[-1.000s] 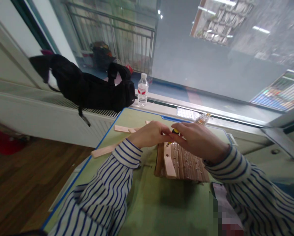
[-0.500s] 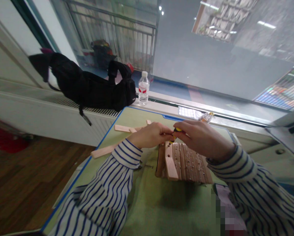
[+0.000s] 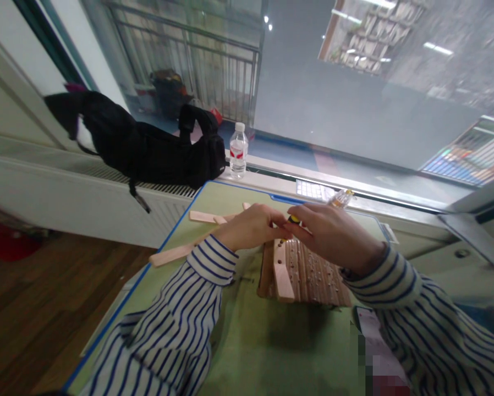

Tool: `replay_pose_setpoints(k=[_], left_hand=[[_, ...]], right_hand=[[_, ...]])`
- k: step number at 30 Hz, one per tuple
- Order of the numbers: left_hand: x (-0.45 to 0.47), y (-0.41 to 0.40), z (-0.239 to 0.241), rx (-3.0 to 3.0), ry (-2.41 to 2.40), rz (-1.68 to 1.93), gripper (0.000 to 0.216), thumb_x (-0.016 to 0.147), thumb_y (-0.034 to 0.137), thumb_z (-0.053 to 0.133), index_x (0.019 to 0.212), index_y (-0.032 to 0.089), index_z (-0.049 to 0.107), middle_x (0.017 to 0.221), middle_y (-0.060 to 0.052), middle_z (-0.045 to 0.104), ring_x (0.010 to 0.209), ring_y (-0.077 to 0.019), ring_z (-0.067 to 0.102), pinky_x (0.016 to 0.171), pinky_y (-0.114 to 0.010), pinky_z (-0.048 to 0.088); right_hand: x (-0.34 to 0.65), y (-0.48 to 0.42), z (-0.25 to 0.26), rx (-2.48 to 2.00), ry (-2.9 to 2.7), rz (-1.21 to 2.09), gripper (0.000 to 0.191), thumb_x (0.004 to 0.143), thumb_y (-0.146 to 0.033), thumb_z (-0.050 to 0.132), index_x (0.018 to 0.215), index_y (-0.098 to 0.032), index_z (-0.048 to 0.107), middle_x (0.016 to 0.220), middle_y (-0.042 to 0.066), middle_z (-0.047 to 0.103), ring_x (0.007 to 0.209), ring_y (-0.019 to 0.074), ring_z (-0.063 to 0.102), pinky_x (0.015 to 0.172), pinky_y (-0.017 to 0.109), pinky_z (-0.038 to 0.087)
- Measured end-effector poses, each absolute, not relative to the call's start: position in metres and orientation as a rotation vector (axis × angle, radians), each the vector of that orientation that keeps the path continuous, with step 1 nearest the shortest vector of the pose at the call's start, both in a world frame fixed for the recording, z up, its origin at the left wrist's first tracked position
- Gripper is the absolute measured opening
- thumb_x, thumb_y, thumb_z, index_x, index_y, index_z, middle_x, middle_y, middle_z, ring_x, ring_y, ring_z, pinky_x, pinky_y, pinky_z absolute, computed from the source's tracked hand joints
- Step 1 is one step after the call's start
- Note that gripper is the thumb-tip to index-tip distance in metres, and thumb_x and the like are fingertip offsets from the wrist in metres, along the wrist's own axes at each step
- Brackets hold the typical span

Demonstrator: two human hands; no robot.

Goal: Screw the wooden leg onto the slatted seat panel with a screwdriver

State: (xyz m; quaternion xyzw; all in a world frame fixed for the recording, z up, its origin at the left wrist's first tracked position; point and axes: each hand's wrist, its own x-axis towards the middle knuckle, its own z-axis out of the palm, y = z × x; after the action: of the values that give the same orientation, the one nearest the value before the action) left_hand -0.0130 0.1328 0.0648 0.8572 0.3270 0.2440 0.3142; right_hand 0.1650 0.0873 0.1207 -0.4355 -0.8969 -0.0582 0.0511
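My right hand is closed around the yellow-and-black handle of a small screwdriver. Thumb and fingers of my left hand pinch together at the same tool, from the left; the exact spot they grip is partly hidden. The tool's lower end meets the top of a pale wooden piece, which has dark holes and a bent outline. That piece lies against the left part of a brown ridged block, dotted with small studs, on the green table. My right hand covers the block's upper part.
Several loose wooden strips lie left of my left wrist, one reaching the table's blue edge. Along the window sill are a water bottle, a black bag and a clear package. A phone lies by my right forearm.
The view has shifted slightly. My right hand has turned a little around the screwdriver, so less of the handle shows. My left hand stays pinched at it.
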Motion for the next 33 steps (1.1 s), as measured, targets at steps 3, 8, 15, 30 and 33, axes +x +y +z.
replay_pose_setpoints(k=[3, 8, 15, 30, 33], left_hand=[[-0.013, 0.134, 0.063, 2.279, 0.856, 0.629, 0.024, 0.082, 0.036, 0.059, 0.083, 0.016, 0.074, 0.062, 0.001, 0.062, 0.059, -0.0094, 0.047, 0.055, -0.022, 0.029], [-0.015, 0.135, 0.061, 2.258, 0.808, 0.604, 0.023, 0.082, 0.033, 0.058, 0.088, 0.017, 0.073, 0.064, 0.002, 0.061, 0.062, -0.0101, 0.048, 0.056, -0.021, 0.030], [-0.017, 0.135, 0.062, 2.174, 0.754, 0.541, 0.022, 0.083, 0.028, 0.055, 0.087, 0.016, 0.073, 0.068, 0.000, 0.066, 0.065, -0.0110, 0.053, 0.059, -0.021, 0.035], [-0.017, 0.135, 0.060, 2.214, 0.826, 0.617, 0.030, 0.079, 0.042, 0.060, 0.079, 0.015, 0.073, 0.056, 0.004, 0.053, 0.057, -0.0089, 0.042, 0.053, -0.021, 0.028], [-0.018, 0.136, 0.060, 2.246, 0.816, 0.611, 0.034, 0.080, 0.044, 0.058, 0.070, 0.014, 0.071, 0.051, 0.005, 0.045, 0.053, -0.0076, 0.037, 0.051, -0.021, 0.024]], right_hand=[[0.167, 0.086, 0.127, -1.233, -2.749, -0.024, 0.026, 0.093, -0.036, 0.040, 0.100, -0.016, 0.056, 0.092, 0.006, 0.063, 0.081, 0.0149, 0.055, 0.064, 0.027, 0.035], [0.168, 0.088, 0.125, -1.173, -2.767, 0.072, 0.023, 0.093, -0.024, 0.039, 0.102, -0.016, 0.060, 0.090, 0.005, 0.063, 0.081, 0.0132, 0.056, 0.068, 0.026, 0.037], [0.168, 0.088, 0.112, -1.226, -2.680, -0.057, 0.025, 0.093, -0.030, 0.040, 0.091, -0.015, 0.061, 0.080, 0.004, 0.059, 0.070, 0.0119, 0.051, 0.062, 0.026, 0.034], [0.159, 0.083, 0.116, -1.260, -2.675, -0.068, 0.030, 0.094, -0.032, 0.038, 0.102, -0.014, 0.060, 0.092, 0.008, 0.062, 0.079, 0.0154, 0.055, 0.068, 0.029, 0.039], [0.160, 0.083, 0.122, -1.178, -2.672, -0.008, 0.031, 0.093, -0.034, 0.042, 0.112, -0.015, 0.056, 0.106, 0.010, 0.062, 0.090, 0.0173, 0.056, 0.073, 0.030, 0.041]])
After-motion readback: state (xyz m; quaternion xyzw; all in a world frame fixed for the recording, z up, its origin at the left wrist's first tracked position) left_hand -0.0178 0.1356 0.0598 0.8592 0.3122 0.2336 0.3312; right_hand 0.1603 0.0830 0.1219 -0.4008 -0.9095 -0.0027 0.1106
